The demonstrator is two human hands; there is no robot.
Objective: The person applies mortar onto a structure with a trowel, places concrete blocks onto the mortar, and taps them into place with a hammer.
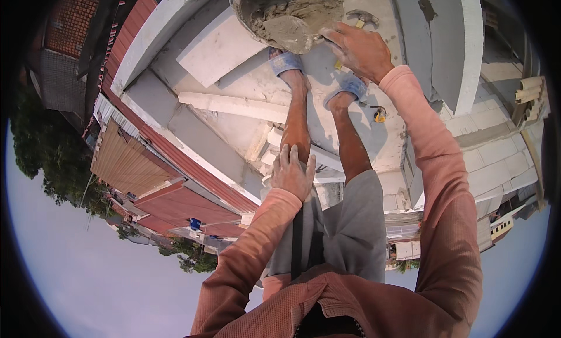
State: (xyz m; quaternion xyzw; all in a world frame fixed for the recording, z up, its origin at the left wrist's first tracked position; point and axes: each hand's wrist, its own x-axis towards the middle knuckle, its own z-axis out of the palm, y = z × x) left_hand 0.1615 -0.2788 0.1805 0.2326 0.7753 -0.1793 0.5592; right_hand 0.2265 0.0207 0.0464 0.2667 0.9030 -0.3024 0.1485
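In the head view, we see a pale wall [147, 37] bounding the left and a grey wall [429, 45] the right, with open floor [318, 83] between the sandals [284, 63]. The bucket [238, 13] of mortar [298, 19] lies just beyond our right hand [363, 50], its arm outstretched, fingers curled at the rim; we cannot tell if they grip anything. Our left hand [294, 174] rests loose, fingers spread, on the left leg [297, 119].

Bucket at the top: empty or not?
Not empty: grey mortar-like mix lies inside the bucket. How deep it goes, cannot tell.
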